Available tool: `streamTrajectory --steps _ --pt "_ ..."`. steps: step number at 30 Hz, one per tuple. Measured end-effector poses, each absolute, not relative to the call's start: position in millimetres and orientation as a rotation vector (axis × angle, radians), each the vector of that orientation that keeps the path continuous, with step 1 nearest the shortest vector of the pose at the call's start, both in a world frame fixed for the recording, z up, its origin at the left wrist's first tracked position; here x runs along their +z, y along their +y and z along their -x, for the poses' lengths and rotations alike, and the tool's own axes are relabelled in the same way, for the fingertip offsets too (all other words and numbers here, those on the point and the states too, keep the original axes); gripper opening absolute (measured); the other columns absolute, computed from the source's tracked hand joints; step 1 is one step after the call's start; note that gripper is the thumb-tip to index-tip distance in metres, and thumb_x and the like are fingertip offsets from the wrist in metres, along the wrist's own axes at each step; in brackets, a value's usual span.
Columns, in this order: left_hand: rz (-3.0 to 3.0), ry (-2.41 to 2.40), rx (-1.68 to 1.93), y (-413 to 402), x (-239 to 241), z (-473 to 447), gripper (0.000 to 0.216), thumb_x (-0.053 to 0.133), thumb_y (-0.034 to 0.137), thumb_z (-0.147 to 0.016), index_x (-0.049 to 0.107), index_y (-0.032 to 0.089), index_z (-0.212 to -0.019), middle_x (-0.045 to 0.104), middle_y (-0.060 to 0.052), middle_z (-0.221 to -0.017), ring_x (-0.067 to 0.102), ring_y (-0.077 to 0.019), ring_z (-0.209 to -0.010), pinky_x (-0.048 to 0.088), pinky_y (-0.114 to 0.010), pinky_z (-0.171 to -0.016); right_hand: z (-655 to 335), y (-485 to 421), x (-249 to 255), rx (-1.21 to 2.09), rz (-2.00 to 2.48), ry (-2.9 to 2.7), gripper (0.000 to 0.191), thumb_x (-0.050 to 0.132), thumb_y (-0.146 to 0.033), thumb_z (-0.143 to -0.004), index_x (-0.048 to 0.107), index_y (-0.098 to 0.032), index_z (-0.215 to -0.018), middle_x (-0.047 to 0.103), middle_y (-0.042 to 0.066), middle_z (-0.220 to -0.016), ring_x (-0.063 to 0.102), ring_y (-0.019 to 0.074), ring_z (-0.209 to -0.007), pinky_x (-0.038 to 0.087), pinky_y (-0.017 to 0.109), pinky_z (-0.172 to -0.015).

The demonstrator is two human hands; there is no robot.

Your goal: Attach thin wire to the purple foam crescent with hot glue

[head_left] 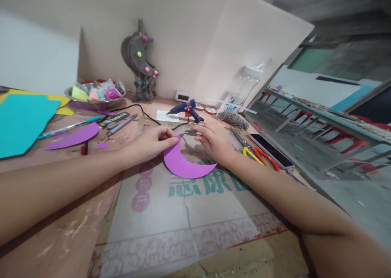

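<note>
A purple crescent-shaped paper cutout point(183, 166) lies on a flattened cardboard sheet point(189, 212) in front of me. My left hand point(149, 144) pinches the crescent's upper tip between thumb and fingers. My right hand point(215, 141) is curled just right of that tip, with a small metal snipper point(191, 133) poking out from its fingers toward the tip. A blue glue gun point(187, 110) rests just beyond both hands.
Left: teal paper point(21, 123), a purple offcut point(73, 137), pens, a metal bowl point(94, 96) of colourful bits. A grey crescent ornament point(139, 60) stands at the wall. Right: scissors point(259, 155), a phone point(270, 149), twine point(233, 120), then the table edge.
</note>
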State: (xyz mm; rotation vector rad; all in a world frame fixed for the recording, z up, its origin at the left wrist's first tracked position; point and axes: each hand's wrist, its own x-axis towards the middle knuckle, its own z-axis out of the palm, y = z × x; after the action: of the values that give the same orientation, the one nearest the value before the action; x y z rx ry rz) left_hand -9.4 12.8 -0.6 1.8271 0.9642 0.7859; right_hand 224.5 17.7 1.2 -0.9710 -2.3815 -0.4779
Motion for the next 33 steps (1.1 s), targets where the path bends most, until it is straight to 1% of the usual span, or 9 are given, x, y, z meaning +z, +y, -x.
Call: streamTrajectory --steps 5,16,23,31,33 --pt "-1.835 0.965 0.789 12.9 -0.9 10.1 0.02 0.056 0.036 -0.082 0.058 0.016 -0.08 0.051 0.003 -0.06 0.044 -0.0085 -0.05 0.031 -0.021 -0.045 -224.1 17.8 2.2 -0.509 0.966 -2.395 0.028 0.043 -0.032 -0.094 0.061 -0.018 -0.109 0.067 0.01 -0.097 0.058 0.0225 -0.093 0.043 0.037 -0.081" --pt "-1.848 0.945 0.798 14.2 -2.8 9.8 0.022 0.055 0.038 -0.083 0.057 0.015 -0.081 0.051 0.002 -0.062 0.043 -0.0087 -0.052 0.03 -0.02 -0.045 -224.0 17.0 0.8 -0.553 0.947 -2.442 0.028 0.044 -0.031 -0.093 0.062 -0.017 -0.11 0.065 0.01 -0.092 0.056 0.0224 -0.094 0.042 0.036 -0.082" --pt "-1.852 0.955 0.796 14.5 -3.1 9.2 0.023 0.055 0.038 -0.083 0.057 0.015 -0.08 0.052 0.002 -0.064 0.045 -0.0091 -0.054 0.031 -0.02 -0.047 -222.9 17.7 0.8 -0.585 0.911 -2.434 0.03 0.044 -0.034 -0.093 0.064 -0.016 -0.107 0.065 0.009 -0.085 0.055 0.0218 -0.089 0.042 0.035 -0.079" --pt "-1.849 0.949 0.796 14.0 -2.9 9.4 0.023 0.056 0.038 -0.082 0.058 0.015 -0.08 0.053 0.002 -0.064 0.044 -0.009 -0.054 0.03 -0.021 -0.047 -223.6 18.5 0.8 -0.603 0.876 -2.431 0.027 0.045 -0.032 -0.093 0.064 -0.017 -0.105 0.064 0.008 -0.08 0.055 0.0205 -0.082 0.043 0.034 -0.077" --pt "-1.84 0.95 0.798 13.7 -2.1 9.5 0.022 0.056 0.037 -0.082 0.058 0.015 -0.08 0.052 0.002 -0.064 0.044 -0.0089 -0.054 0.03 -0.021 -0.047 -223.4 17.9 1.3 -0.593 0.868 -2.424 0.027 0.046 -0.031 -0.093 0.064 -0.016 -0.106 0.065 0.008 -0.082 0.056 0.0208 -0.084 0.043 0.034 -0.077"
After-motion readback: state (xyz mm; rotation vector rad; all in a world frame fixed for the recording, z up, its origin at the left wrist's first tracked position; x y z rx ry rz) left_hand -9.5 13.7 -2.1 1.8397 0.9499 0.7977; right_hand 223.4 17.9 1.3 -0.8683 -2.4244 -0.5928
